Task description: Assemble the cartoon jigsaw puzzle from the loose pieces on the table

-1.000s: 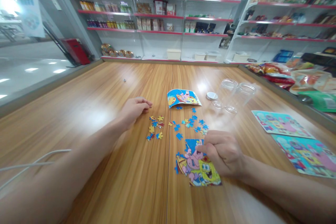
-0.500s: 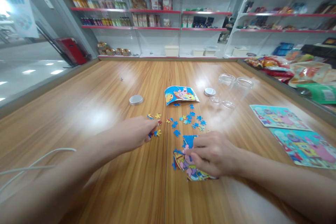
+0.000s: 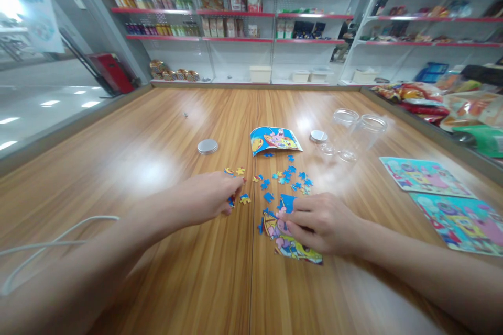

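Observation:
My left hand (image 3: 214,193) is low over a few loose jigsaw pieces (image 3: 245,199) left of the table's seam. Its fingers are closed together, and whatever lies under the fingertips is mostly hidden. A partly joined jigsaw puzzle (image 3: 281,233) with a cartoon picture lies in front of me, slightly turned. Over its right side rests my right hand (image 3: 324,222), fingers bent and pressed on it, covering part of it. Beyond the hands, several blue loose pieces (image 3: 265,184) are scattered below a curved picture card (image 3: 277,140) that matches in style.
A silver lid (image 3: 207,146) lies left of the card; another lid (image 3: 318,136) is beside clear plastic jars (image 3: 363,133). Two cartoon picture boards (image 3: 428,175) lie at right. A white cable (image 3: 51,243) crosses the left. Snack packets (image 3: 424,99) line the right edge; stocked shelves stand behind.
The joined puzzle has turned a little under my right hand, its lower edge now slanting. My left hand stays by the same loose pieces. The whole view has shifted slightly.

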Tool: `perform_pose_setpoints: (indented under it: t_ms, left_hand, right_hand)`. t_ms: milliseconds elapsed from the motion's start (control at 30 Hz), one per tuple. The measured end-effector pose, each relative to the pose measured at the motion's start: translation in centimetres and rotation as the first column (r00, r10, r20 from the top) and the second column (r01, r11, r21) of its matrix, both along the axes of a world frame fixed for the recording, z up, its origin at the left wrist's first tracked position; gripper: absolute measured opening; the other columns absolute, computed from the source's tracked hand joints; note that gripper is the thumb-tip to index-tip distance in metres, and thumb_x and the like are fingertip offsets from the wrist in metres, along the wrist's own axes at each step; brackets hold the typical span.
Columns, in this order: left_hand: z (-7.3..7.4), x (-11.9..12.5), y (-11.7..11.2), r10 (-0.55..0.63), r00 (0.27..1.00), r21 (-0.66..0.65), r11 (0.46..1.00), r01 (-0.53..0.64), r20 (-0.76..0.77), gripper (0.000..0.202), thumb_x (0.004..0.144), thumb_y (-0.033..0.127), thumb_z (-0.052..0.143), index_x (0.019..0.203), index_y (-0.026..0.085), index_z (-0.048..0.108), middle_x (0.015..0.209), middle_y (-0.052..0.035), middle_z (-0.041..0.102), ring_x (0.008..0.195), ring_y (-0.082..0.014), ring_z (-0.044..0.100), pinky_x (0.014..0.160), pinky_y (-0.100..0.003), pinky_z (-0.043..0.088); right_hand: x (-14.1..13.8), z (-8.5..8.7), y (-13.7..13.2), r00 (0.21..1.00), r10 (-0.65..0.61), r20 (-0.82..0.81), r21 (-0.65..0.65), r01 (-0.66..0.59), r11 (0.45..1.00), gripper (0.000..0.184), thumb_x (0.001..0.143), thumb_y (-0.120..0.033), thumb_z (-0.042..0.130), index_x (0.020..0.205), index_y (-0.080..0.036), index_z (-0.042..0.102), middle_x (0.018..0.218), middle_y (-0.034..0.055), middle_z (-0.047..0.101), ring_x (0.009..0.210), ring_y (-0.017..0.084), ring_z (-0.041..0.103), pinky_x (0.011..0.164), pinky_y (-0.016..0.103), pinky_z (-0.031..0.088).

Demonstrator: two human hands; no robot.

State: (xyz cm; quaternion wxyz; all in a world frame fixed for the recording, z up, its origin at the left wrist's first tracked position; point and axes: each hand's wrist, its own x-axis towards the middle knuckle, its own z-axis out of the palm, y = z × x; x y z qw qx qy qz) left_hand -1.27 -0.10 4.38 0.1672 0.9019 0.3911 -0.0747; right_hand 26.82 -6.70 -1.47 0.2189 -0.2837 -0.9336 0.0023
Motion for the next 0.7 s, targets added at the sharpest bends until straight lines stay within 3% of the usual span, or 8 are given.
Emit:
perform_pose_setpoints:
  t_ms: [100, 400, 700]
  left_hand:
    - [0.1, -0.2, 0.1, 0.003, 1.000, -0.016, 1.000, -0.002, 0.001, 0.022, 0.076, 0.007, 0.066, 0.094, 0.019, 0.063, 0.090, -0.0023, 0.069, 0.080, -0.0185, 0.065, 0.066, -0.026, 0.043]
    - [-0.1, 0.4, -0.3, -0.017, 0.995, 0.015, 1.000, 0.018, -0.094, 0.006, 0.082, 0.013, 0.067, 0.084, 0.017, 0.064, 0.084, -0.0044, 0.068, 0.074, -0.0204, 0.064, 0.062, -0.029, 0.041]
    - [0.8, 2.0, -3.2, -0.260, 0.966, -0.083, 0.962, 0.259, 0.006, 0.008, 0.085, 0.013, 0.067, 0.090, 0.018, 0.063, 0.088, -0.0027, 0.068, 0.077, -0.0179, 0.064, 0.063, -0.027, 0.043]
  right_hand:
    - [0.0, -0.1, 0.1, 1.000, 0.017, -0.004, -0.006, -0.017, 1.000, 0.031, 0.101, -0.026, 0.049, 0.081, -0.017, 0.070, 0.067, 0.0008, 0.060, 0.057, 0.011, 0.051, 0.052, 0.029, 0.029]
    - [0.1, -0.2, 0.1, 1.000, 0.026, -0.003, -0.043, -0.026, 0.999, 0.032, 0.102, -0.027, 0.049, 0.077, -0.018, 0.067, 0.067, 0.0000, 0.058, 0.057, 0.011, 0.048, 0.053, 0.029, 0.028]
    - [0.2, 0.0, 0.2, 1.000, 0.020, 0.009, -0.058, -0.020, 0.998, 0.036, 0.102, -0.027, 0.048, 0.072, -0.017, 0.065, 0.066, 0.0010, 0.059, 0.058, 0.011, 0.050, 0.054, 0.028, 0.031]
